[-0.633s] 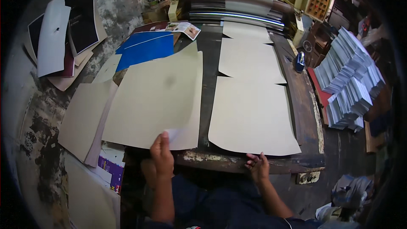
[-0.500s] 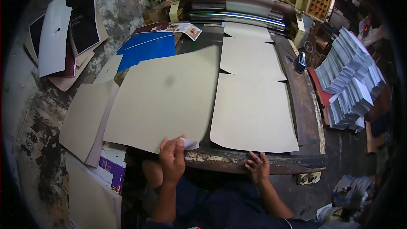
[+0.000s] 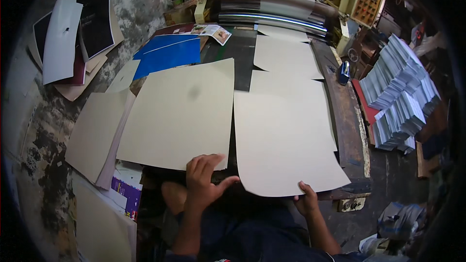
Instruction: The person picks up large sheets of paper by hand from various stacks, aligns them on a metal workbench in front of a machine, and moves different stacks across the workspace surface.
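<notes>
My right hand pinches the near edge of a large cream paper sheet, thumb on top and fingers underneath. This sheet lies on the table and its near edge sticks out past the table's front. Beyond it, similar sheets lie overlapped in a row up to the rollers. To the left, my left hand is open at the near edge of another cream sheet; its thumb is spread out to the right and its fingers overlap that sheet's near right corner. Whether those fingertips touch the paper I cannot tell.
A roller machine with clear film spans the far end. Blue sheets lie at the far left, and curled cream sheets nearer. A blue tool rests on the right table edge, beside stacked paper bundles.
My left hand has let go of the left sheet's near corner, and that sheet has settled leftward. My right hand has taken hold of the right sheet, whose near edge has come toward me.
</notes>
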`<state>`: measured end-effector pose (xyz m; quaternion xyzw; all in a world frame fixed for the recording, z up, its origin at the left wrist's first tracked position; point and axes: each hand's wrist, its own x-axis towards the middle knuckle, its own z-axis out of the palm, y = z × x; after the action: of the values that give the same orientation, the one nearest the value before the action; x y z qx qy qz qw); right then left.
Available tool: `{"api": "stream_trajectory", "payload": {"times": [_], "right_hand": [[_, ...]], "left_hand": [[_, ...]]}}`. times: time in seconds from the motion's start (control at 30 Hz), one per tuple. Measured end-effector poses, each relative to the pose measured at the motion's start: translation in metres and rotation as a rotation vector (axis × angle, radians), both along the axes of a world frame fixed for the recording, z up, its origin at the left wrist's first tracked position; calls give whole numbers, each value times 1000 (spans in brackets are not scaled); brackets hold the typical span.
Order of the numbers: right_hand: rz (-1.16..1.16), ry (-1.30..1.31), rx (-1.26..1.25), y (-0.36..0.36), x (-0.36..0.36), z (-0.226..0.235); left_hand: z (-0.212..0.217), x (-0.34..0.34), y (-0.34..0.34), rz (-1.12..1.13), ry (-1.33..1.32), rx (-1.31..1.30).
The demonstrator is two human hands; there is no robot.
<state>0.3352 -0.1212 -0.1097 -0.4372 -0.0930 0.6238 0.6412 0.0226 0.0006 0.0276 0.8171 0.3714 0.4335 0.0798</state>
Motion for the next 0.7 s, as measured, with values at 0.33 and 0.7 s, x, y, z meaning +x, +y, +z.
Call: {"api": "stream_trajectory", "payload": {"times": [0.33, 0.7], "right_hand": [[-32, -53, -254, -17, -31, -1], [86, -64, -138, -18, -22, -9]], "left_hand": [[-38, -8, 16, 258, -314, -512], [-26, 1, 14, 338, -348, -522]]}}
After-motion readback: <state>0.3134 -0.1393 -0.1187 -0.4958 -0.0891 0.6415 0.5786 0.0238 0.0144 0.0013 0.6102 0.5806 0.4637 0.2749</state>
